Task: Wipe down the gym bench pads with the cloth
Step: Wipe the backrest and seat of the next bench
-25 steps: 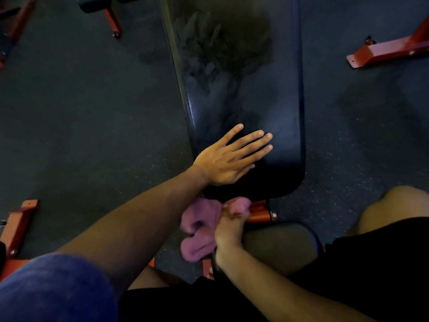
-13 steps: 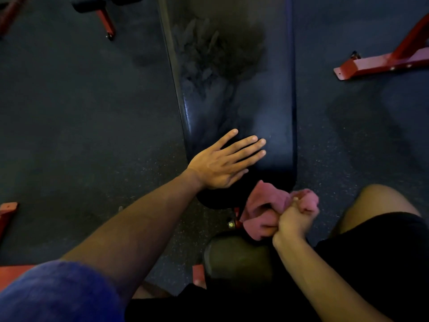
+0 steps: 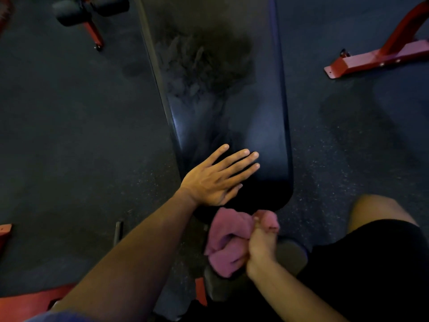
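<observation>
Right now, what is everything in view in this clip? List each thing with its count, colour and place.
Bench back pad: one, black, centre, running up the frame, with a dusty smear on its upper part.
Seat pad: one, dark, bottom centre, partly hidden by the cloth and arm.
Cloth: one, pink, bunched, just below the back pad's near end.
Red frame foot: one, top right on the floor.
Roller pads on a red post: a dark pair, top left.
Floor: dark, speckled, both sides of the bench.
Black shorts: bottom right.
Left hand: flat, fingers straight, on the back pad's near end.
Right hand: its grip closed on the cloth.
</observation>
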Demonstrator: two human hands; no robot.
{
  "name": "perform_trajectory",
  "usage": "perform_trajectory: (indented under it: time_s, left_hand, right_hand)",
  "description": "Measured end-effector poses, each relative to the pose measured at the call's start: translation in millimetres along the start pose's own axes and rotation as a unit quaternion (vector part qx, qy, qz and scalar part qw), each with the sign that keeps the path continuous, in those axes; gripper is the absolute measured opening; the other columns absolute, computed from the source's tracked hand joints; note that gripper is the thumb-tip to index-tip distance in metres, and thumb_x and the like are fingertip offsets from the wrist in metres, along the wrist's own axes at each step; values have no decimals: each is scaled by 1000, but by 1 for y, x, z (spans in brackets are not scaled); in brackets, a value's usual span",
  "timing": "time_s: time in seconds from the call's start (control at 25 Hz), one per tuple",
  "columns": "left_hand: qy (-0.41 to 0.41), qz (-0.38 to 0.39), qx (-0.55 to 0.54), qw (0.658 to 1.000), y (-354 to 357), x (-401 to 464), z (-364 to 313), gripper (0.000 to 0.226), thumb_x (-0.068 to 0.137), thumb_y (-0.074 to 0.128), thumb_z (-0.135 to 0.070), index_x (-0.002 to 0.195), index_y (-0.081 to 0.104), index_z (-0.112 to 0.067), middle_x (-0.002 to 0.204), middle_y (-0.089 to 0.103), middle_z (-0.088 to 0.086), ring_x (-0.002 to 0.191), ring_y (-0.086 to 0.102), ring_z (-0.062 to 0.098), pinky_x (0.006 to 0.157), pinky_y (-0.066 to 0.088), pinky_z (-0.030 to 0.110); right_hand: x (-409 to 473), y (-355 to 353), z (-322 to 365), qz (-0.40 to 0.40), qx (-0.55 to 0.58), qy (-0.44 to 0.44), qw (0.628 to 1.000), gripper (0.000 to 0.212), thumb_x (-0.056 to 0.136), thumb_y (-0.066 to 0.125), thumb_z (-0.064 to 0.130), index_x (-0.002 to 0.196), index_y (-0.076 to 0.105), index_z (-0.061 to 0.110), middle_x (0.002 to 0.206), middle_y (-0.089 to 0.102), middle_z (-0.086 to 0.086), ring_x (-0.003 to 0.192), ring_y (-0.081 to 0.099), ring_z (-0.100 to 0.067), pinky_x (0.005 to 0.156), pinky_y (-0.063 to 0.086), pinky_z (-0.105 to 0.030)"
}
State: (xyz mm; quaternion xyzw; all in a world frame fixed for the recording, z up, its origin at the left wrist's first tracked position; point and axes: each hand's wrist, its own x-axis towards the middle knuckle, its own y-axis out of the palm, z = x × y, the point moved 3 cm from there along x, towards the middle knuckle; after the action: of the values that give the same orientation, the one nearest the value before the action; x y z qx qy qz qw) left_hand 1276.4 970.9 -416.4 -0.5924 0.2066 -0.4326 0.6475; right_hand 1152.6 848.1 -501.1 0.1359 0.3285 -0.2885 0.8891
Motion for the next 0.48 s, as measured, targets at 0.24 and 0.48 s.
perform_trajectory:
  time_s: [0.24,0.48]
  left_hand:
    - [4,-3,12,1000,6,-3,0,61,107,39,-37,164,28,-20,173,20,3,160,16,20,129,16,51]
    - [-28,95,-54,994,-20,8,-6,65,103,49,-37,163,32,-21,174,17,3,160,17,21,128,16,51]
  right_hand:
    - [60,-46,57,-94,-17,-180,979,31,95,43,-8,106,58,17,97,57,-5,88,58,-20,82,52,-45]
    - [28,-53,84,-31,-172,-232,957,37,92,50,16,125,56,32,118,59,-1,110,62,-26,95,52,-60]
